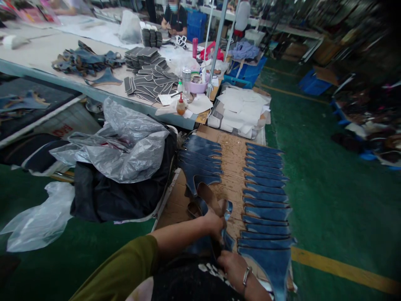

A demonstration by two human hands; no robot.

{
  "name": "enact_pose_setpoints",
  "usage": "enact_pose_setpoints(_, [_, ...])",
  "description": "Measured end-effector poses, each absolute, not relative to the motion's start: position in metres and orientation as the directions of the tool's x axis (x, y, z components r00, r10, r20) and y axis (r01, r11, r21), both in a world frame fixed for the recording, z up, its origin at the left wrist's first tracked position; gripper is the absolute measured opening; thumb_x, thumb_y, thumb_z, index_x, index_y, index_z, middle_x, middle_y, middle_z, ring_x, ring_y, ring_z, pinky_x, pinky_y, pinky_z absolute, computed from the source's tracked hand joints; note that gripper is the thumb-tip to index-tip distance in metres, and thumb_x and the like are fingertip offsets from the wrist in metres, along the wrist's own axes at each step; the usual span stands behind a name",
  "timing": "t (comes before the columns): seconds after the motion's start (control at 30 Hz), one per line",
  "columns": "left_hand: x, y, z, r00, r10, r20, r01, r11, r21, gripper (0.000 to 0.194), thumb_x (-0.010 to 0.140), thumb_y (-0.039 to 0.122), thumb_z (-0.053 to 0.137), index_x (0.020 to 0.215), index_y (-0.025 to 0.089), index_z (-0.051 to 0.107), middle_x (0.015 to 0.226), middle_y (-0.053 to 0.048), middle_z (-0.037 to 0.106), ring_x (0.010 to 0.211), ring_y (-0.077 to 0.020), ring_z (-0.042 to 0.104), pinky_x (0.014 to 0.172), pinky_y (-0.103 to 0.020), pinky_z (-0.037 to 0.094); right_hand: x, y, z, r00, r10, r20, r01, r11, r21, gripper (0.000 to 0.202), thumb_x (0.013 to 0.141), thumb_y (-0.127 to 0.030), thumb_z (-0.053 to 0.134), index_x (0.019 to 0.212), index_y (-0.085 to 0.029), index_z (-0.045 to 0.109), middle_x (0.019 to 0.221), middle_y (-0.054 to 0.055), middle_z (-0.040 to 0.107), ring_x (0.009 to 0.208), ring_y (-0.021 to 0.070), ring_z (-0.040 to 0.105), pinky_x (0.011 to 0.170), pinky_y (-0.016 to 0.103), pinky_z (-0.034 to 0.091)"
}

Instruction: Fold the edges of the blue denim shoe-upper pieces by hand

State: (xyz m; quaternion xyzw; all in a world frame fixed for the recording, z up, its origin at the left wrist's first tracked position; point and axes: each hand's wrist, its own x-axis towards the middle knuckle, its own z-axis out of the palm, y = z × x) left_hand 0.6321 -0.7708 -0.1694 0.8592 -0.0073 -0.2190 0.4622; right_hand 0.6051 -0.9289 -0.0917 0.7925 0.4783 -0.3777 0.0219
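My left hand [214, 225] is closed on cut blue leather pieces [209, 196], which are bent up so their brown undersides show. Lower down, close to my body, my right hand [232, 265] is curled at the near end of the same bunch; its fingertips are partly hidden. Beyond my hands, an overlapping row of blue leather pieces [200, 163] lies on the left side of a cardboard-topped surface [233, 163]. Along the right side runs a longer overlapping row of blue leather pieces [266, 209], with pointed ends toward the floor.
Left of the cardboard, a crumpled plastic bag [131, 146] rests on dark cloth [115, 194]. A long worktable [103, 90] carries grey pieces [153, 79], a blue leather heap [84, 58] and a glue bottle [181, 104]. White sheets [241, 106] are stacked behind. A person [175, 21] sits farther back.
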Motion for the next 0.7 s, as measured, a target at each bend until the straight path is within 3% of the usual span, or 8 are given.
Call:
enact_pose_setpoints(0.13, [0.617,-0.745,-0.161,0.898,-0.023,-0.440,0.410,-0.322,0.854,0.028,0.048,0.039,0.075,0.045,0.017,0.058,0.046,0.000,0.052,0.067,-0.0207,0.056,0.072,-0.030,0.040,0.609,-0.923,-0.081,0.310,0.772,-0.555,0.771,-0.545,-0.328,0.018,0.065,-0.020,0.048,0.071,-0.020,0.065,0.081,0.005,0.065,0.077,0.0176,0.060,0.062,0.026,0.039])
enact_pose_setpoints(0.23, [0.618,-0.711,-0.148,0.911,0.114,-0.396,0.413,-0.234,0.880,0.032,0.065,0.047,0.062,0.057,0.016,0.063,0.049,0.002,0.053,0.058,-0.0151,0.053,0.061,-0.025,0.041,0.611,-0.917,-0.073,0.333,0.805,-0.491,0.788,-0.524,-0.324,0.019,0.065,-0.021,0.046,0.069,-0.019,0.065,0.077,0.006,0.065,0.076,0.0184,0.060,0.064,0.027,0.041])
enact_pose_setpoints(0.37, [0.629,-0.662,-0.122,0.882,0.302,-0.362,0.396,-0.059,0.916,0.053,0.078,0.057,0.040,0.083,0.010,0.065,0.063,-0.004,0.063,0.061,-0.0164,0.057,0.058,-0.026,0.044,0.607,-0.916,-0.072,0.282,0.819,-0.499,0.789,-0.494,-0.366,0.020,0.064,-0.022,0.047,0.068,-0.018,0.066,0.076,0.007,0.066,0.073,0.0196,0.062,0.062,0.028,0.043])
enact_pose_setpoints(0.47, [0.622,-0.643,-0.098,0.884,0.309,-0.350,0.355,0.042,0.934,0.053,0.076,0.055,0.048,0.096,0.008,0.063,0.072,-0.007,0.067,0.067,-0.0182,0.062,0.065,-0.029,0.048,0.607,-0.922,-0.084,0.407,0.795,-0.451,0.739,-0.576,-0.348,0.024,0.067,-0.019,0.044,0.075,-0.019,0.066,0.082,0.008,0.066,0.078,0.0203,0.062,0.067,0.029,0.045])
enact_pose_setpoints(0.6, [0.590,-0.643,-0.067,0.933,0.076,-0.353,0.313,0.315,0.896,0.037,0.066,0.033,0.069,0.093,0.010,0.065,0.072,-0.007,0.068,0.066,-0.0176,0.063,0.066,-0.028,0.048,0.625,-0.937,-0.117,0.516,0.668,-0.536,0.632,-0.720,-0.288,0.028,0.068,-0.016,0.042,0.079,-0.019,0.069,0.088,0.011,0.068,0.086,0.0239,0.063,0.075,0.035,0.046])
enact_pose_setpoints(0.63, [0.583,-0.643,-0.060,0.941,0.075,-0.330,0.274,0.404,0.873,0.031,0.066,0.030,0.069,0.090,0.010,0.066,0.071,-0.006,0.068,0.064,-0.0163,0.062,0.063,-0.027,0.048,0.630,-0.944,-0.127,0.520,0.633,-0.574,0.603,-0.748,-0.278,0.027,0.067,-0.016,0.045,0.078,-0.019,0.069,0.088,0.012,0.069,0.086,0.0253,0.063,0.076,0.036,0.046])
enact_pose_setpoints(0.7, [0.571,-0.639,-0.046,0.940,0.225,-0.255,0.094,0.548,0.831,0.021,0.069,0.027,0.067,0.086,0.014,0.066,0.067,-0.003,0.066,0.059,-0.0135,0.061,0.063,-0.026,0.047,0.638,-0.959,-0.148,0.521,0.569,-0.636,0.551,-0.794,-0.258,0.021,0.059,-0.016,0.053,0.070,-0.018,0.071,0.080,0.013,0.070,0.082,0.0288,0.065,0.071,0.038,0.048])
